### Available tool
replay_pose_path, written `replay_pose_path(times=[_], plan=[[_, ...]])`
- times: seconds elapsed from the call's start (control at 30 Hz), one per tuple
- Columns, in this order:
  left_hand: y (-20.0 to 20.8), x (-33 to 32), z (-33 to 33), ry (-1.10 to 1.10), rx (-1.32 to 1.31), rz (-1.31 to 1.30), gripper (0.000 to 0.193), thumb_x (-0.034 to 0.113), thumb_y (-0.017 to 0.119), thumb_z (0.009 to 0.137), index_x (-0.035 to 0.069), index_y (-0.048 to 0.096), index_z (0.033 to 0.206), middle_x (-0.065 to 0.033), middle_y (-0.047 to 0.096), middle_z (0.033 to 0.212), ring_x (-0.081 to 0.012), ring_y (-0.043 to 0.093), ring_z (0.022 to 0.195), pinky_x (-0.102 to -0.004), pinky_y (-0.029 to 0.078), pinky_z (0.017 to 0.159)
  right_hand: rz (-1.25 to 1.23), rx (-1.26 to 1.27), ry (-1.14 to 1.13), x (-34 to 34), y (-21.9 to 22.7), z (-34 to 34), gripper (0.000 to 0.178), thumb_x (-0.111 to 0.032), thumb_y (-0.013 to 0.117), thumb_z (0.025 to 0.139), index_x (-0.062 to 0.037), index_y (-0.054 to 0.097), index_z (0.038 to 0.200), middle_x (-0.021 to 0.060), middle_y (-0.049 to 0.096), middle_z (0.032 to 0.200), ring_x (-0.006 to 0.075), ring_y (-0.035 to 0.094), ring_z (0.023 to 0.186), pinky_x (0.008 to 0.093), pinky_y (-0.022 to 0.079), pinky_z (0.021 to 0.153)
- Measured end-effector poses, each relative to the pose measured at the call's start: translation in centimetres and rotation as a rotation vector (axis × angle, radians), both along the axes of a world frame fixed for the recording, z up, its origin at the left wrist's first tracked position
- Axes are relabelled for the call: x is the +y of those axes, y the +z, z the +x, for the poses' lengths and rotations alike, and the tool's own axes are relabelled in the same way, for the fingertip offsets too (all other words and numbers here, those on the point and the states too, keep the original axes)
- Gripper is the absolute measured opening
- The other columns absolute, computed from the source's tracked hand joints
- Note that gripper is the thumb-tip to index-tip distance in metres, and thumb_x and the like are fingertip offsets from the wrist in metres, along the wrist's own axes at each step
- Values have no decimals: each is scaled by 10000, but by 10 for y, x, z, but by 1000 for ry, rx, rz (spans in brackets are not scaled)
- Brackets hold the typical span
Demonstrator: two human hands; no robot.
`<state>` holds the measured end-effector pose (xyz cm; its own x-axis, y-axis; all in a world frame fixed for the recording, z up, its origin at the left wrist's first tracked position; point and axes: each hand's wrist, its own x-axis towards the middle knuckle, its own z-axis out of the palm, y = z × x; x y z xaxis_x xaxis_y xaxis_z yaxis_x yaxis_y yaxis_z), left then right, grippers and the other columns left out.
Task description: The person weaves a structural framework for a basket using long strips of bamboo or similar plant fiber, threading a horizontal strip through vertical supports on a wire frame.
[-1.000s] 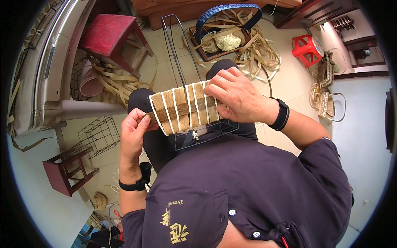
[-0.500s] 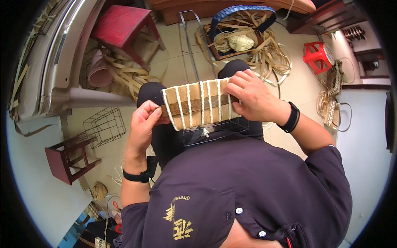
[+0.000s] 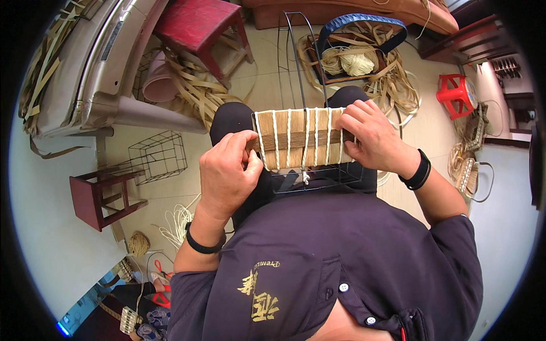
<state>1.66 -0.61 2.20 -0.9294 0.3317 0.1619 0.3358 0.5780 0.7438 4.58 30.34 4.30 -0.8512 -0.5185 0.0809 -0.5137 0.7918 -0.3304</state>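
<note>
A black wire frame basket [image 3: 318, 182] rests on my lap, its near side covered by a woven panel [image 3: 301, 139] of tan strips and pale cords. A darker brown strip [image 3: 296, 138] runs across the panel. My left hand [image 3: 227, 170] pinches the left end of that strip at the panel's left edge. My right hand [image 3: 369, 136] grips the panel's right edge, fingers curled over the top. Both wrists wear black bands.
A red stool [image 3: 199, 25] and loose tan strips [image 3: 193, 91] lie at the far left. An empty wire cage [image 3: 159, 156] and a dark red stool [image 3: 99, 196] stand at left. A blue-handled basket [image 3: 352, 57] with twine sits ahead, a small red stool [image 3: 455, 94] at right.
The basket has turned level across my lap. My left hand rose from below the panel's corner and closed on the brown strip's end. My right hand stayed on the right edge.
</note>
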Motion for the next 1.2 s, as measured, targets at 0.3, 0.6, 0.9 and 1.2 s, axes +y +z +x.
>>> replay_pose_path(times=[0.3,0.6,0.9,1.2], plan=[[-19,-32,-31,-187,-801,539,409,-32,763,868,-16,610,1247,-31,694,1011,-85,660,902,-241,557,839,5,16,-17,-1,-2,1,416,-20,668,666,-63,574,1069,93,536,968,294,529,970,405,410,879],[-55,-30,-26,-249,-777,880,338,-79,698,910,-7,645,1236,-56,709,1143,-125,678,1055,-277,552,956,7,13,-14,0,-3,1,399,-24,644,663,-63,582,1055,97,536,971,300,519,958,404,412,867],[-25,-13,-8,-226,238,110,291,-62,693,927,-39,661,1216,-46,713,1090,-144,682,972,-301,557,890,0,1,-23,-2,-1,1,407,-12,632,650,-58,584,1051,100,535,964,304,518,954,406,412,857],[-34,-12,-4,32,-855,819,167,47,708,962,-13,663,1110,-41,720,951,-81,683,841,-245,579,797,-13,34,-31,-2,-3,1,384,-8,669,643,-54,586,1015,116,538,947,322,520,931,414,433,852]])
